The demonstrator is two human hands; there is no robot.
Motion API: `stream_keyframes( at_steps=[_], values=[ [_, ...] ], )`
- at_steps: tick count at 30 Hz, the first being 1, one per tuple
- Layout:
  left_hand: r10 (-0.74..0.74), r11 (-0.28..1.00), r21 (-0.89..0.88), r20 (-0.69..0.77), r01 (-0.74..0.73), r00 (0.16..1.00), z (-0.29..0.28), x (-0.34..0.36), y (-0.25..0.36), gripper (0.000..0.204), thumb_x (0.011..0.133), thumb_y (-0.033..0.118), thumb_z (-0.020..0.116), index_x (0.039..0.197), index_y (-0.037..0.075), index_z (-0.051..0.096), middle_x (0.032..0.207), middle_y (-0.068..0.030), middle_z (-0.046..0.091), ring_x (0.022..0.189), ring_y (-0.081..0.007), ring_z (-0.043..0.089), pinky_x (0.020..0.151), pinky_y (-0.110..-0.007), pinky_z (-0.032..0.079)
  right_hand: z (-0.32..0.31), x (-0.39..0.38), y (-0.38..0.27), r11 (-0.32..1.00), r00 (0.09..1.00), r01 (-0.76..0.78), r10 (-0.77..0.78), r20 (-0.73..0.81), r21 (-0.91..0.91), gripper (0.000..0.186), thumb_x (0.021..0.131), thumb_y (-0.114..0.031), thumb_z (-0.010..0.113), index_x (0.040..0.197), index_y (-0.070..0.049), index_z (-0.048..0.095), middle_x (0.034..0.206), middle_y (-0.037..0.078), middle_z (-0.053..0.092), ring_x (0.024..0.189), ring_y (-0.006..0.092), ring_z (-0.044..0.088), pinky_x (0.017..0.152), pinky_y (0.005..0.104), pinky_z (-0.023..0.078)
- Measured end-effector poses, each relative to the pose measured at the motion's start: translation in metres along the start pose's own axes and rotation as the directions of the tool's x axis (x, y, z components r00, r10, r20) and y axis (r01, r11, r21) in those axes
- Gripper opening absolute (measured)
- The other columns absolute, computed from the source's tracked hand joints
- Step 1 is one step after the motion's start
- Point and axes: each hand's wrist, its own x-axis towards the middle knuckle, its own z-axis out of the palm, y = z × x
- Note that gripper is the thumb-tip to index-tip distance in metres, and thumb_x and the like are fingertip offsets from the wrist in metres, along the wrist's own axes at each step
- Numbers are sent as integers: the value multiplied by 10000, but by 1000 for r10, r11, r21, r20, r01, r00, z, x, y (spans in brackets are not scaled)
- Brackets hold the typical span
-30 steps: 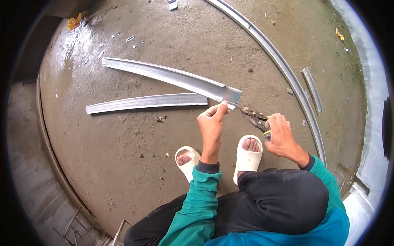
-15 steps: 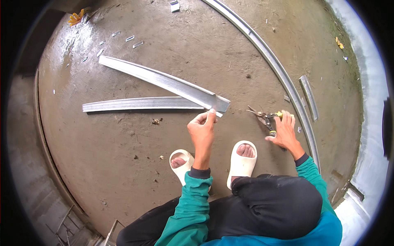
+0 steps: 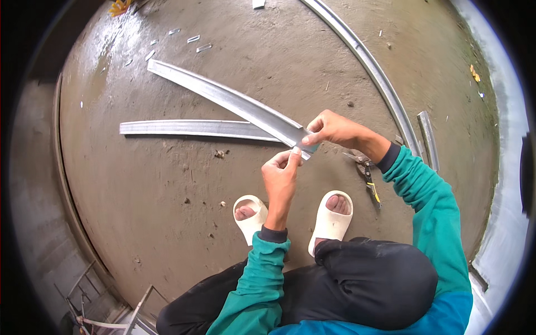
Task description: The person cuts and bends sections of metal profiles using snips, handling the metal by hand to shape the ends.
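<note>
A silvery metal channel [image 3: 223, 100] slants across the floor, its near end raised between my hands. My left hand [image 3: 281, 174] pinches the lower corner of that end between thumb and fingers. On the far side of the same end, my right hand [image 3: 339, 133] grips the edge, its thumb on the metal. The near end looks notched, with a flap sticking out past the side walls. Beneath it, a second metal channel [image 3: 190, 128] lies on the floor, its right end hidden. Tin snips [image 3: 368, 178] with black and yellow handles lie below my right wrist.
A long metal channel [image 3: 368, 58] curves along the right, with a short channel piece [image 3: 428, 139] beside it. Small metal offcuts [image 3: 194, 39] lie scattered at the far left. A metal frame [image 3: 134, 310] stands at lower left, and a pale wall [image 3: 505, 139] bounds the right.
My right hand has let go of the tin snips, now on the floor, and moved left to grip the channel's end. My left hand keeps its pinch. The view has shifted slightly.
</note>
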Motion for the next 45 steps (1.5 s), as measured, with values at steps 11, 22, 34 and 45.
stream_keyframes(
  at_steps=[11, 22, 34, 45],
  values=[
    [237, 955, -231, 209, -188, 949, -18, 7, -31, 304, 931, 229, 663, 1073, -40, 656, 914, -37, 668, 807, -96, 585, 736, -229, 464, 11, 2, 18, 874, 992, -45, -17, 124, 483, 258, 799, -129, 738, 968, 58, 686, 921, 84, 696, 872, 142, 632, 840, 267, 449],
    [61, 924, -380, 222, 29, 973, -63, 42, -8, 664, 947, 452, 574, 1338, -71, 451, 1123, -122, 633, 1033, -177, 583, 855, -312, 474, 8, 0, 38, 779, 998, -38, 1, 59, 626, 252, 800, -88, 730, 1008, 45, 675, 1003, 97, 688, 946, 155, 633, 877, 273, 458],
    [12, 875, -485, 21, 0, 1000, -26, 126, 57, 356, 963, 332, 590, 1100, 9, 531, 913, -77, 614, 768, -170, 625, 659, -312, 524, -12, -118, 92, 696, 745, -406, -124, -656, -592, 990, 702, -566, 754, 1350, 97, 405, 1371, 254, 449, 1285, 363, 422, 1085, 469, 309],
    [29, 837, -547, 82, 21, 996, -23, 130, 58, 534, 923, 323, 630, 1298, 4, 424, 1229, -213, 562, 1085, -276, 575, 961, -428, 474, 18, -189, 179, 278, 746, -639, -4, -666, -718, 1438, 439, -720, 806, 1474, 55, 177, 1506, 282, 220, 1413, 453, 193, 1114, 633, 172]
  ],
)
